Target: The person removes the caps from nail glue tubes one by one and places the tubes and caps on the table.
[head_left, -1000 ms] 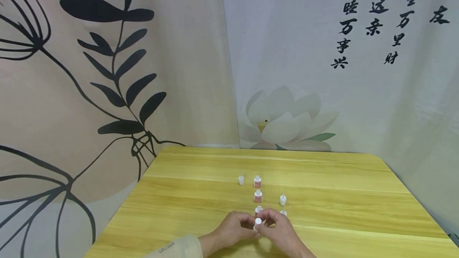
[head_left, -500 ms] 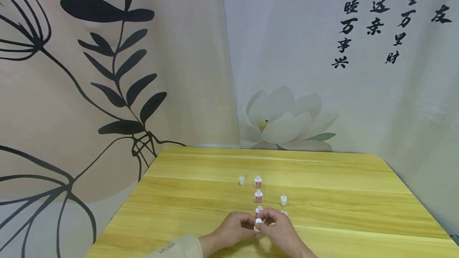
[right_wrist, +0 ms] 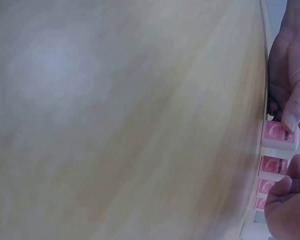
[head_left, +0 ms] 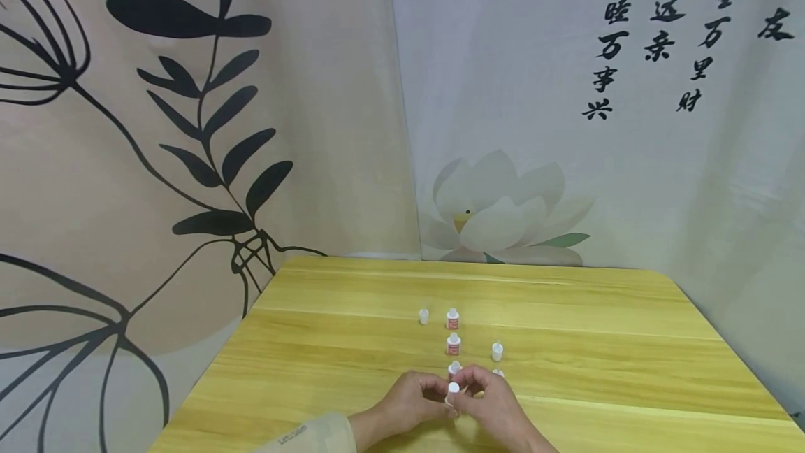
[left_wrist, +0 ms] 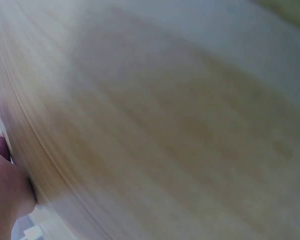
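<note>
In the head view, both hands meet at a small bottle with a white cap [head_left: 453,388] near the table's front. My left hand [head_left: 407,403] grips the bottle from the left. My right hand [head_left: 489,400] pinches at its cap from the right. The right wrist view shows the bottle's pink label [right_wrist: 276,132] under a thumb of the left hand [right_wrist: 290,75]. Fingers hide most of the bottle in the head view. Directly behind it stands a similar white bottle [head_left: 455,367], partly covered by the right hand.
Two more red-labelled bottles [head_left: 453,345] stand in line farther back. A small white piece [head_left: 424,317] stands left of the rearmost one. Two white pieces, one with a thin upright tip [head_left: 497,351], stand to the right. A printed curtain [head_left: 339,124] hangs behind the wooden table [head_left: 314,348].
My right thumb and fingers have shifted slightly at the white cap, covering more of it half a second ago than now. Both hands and the bottle stay in nearly the same place.
</note>
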Tool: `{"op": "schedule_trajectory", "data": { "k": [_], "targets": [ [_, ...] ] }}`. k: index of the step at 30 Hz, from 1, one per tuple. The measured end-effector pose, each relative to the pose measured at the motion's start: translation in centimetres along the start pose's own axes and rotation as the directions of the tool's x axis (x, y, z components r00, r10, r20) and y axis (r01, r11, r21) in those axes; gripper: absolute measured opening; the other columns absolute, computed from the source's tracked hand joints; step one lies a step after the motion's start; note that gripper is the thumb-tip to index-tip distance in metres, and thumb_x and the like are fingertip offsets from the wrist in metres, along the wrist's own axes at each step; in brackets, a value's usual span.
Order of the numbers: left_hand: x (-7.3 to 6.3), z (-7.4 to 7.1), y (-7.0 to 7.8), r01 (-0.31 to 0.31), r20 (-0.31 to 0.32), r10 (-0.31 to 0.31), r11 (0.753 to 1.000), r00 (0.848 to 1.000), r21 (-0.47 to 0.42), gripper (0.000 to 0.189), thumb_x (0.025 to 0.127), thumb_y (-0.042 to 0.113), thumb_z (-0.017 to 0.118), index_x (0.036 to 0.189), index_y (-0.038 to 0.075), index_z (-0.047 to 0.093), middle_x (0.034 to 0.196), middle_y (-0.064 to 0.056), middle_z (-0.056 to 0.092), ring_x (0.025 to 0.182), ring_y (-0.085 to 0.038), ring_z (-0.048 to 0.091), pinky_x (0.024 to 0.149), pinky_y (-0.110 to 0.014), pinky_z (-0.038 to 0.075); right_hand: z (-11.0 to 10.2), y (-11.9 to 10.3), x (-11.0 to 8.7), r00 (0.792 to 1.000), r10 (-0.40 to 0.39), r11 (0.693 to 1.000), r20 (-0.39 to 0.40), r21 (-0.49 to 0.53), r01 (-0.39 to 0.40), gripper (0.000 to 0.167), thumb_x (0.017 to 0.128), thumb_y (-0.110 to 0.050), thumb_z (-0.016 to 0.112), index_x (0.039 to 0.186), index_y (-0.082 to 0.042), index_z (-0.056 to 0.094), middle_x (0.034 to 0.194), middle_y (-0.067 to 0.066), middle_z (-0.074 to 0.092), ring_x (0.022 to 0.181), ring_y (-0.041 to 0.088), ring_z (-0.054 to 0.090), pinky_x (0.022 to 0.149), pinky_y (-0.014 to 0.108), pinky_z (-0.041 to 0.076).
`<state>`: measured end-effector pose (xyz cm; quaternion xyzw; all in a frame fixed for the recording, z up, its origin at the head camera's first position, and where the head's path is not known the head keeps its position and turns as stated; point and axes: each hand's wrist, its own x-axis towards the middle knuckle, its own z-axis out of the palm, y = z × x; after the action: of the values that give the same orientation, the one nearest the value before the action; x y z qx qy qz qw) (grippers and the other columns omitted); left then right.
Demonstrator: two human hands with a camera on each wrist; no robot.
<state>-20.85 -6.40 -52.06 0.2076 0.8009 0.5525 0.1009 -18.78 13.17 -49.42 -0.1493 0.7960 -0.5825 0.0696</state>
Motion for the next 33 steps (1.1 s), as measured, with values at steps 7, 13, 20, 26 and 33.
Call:
{"op": "schedule_trajectory", "data": {
  "k": [7, 13, 20, 26, 33],
  "targets": [
    [0.12, -0.12, -0.13, -0.009, 0.000, 0.009, 1.000, 1.000, 0.001, 0.016, 0.080, 0.014, 0.083, 0.094, 0.011, 0.077, 0.091, 0.009, 0.074, 0.087, -0.003, 0.064, 0.081, -0.022, 0.050, 0.10, 0.06, -0.02, 1.000, -0.019, 1.000, 0.005, 0.012, 0.019, 0.022, 0.087, -0.019, 0.074, 0.103, -0.007, 0.067, 0.093, 0.001, 0.065, 0.086, 0.016, 0.056, 0.075, 0.032, 0.040],
    [0.03, -0.27, -0.24, 0.003, 0.018, -0.003, 1.000, 1.000, -0.018, 0.018, 0.081, 0.019, 0.083, 0.097, 0.014, 0.077, 0.091, 0.011, 0.073, 0.088, -0.004, 0.064, 0.082, -0.023, 0.050, 0.21, 0.02, 0.00, 1.000, -0.015, 0.999, 0.003, 0.032, 0.015, 0.023, 0.087, -0.017, 0.074, 0.105, -0.006, 0.067, 0.095, 0.002, 0.066, 0.085, 0.016, 0.057, 0.074, 0.030, 0.041],
    [-0.09, -0.27, -0.05, 0.015, 0.009, -0.014, 0.999, 1.000, -0.039, 0.017, 0.079, 0.019, 0.084, 0.094, 0.014, 0.077, 0.090, 0.010, 0.073, 0.087, -0.005, 0.065, 0.081, -0.022, 0.051, 0.20, -0.07, 0.04, 1.000, 0.011, 1.000, 0.003, 0.014, -0.011, 0.026, 0.084, -0.023, 0.077, 0.102, -0.008, 0.067, 0.094, 0.003, 0.065, 0.087, 0.020, 0.058, 0.075, 0.035, 0.041],
    [-0.15, -0.26, 0.11, 0.015, 0.010, -0.015, 1.000, 1.000, -0.026, 0.017, 0.080, 0.019, 0.084, 0.095, 0.014, 0.077, 0.090, 0.011, 0.073, 0.086, -0.005, 0.065, 0.080, -0.022, 0.051, 0.19, -0.12, 0.01, 1.000, 0.006, 1.000, -0.003, -0.018, -0.006, 0.023, 0.084, -0.026, 0.077, 0.099, -0.009, 0.069, 0.089, 0.001, 0.066, 0.086, 0.020, 0.058, 0.075, 0.035, 0.042],
    [-0.10, -0.20, 0.00, 0.012, 0.015, -0.012, 0.999, 1.000, -0.030, 0.016, 0.081, 0.017, 0.083, 0.096, 0.015, 0.077, 0.088, 0.010, 0.073, 0.086, -0.005, 0.065, 0.080, -0.023, 0.050, 0.10, -0.45, 0.23, 0.999, -0.010, 1.000, -0.050, -0.011, 0.009, 0.022, 0.086, -0.022, 0.076, 0.103, -0.008, 0.072, 0.087, -0.001, 0.066, 0.085, 0.015, 0.057, 0.072, 0.027, 0.045]
  ]
}}
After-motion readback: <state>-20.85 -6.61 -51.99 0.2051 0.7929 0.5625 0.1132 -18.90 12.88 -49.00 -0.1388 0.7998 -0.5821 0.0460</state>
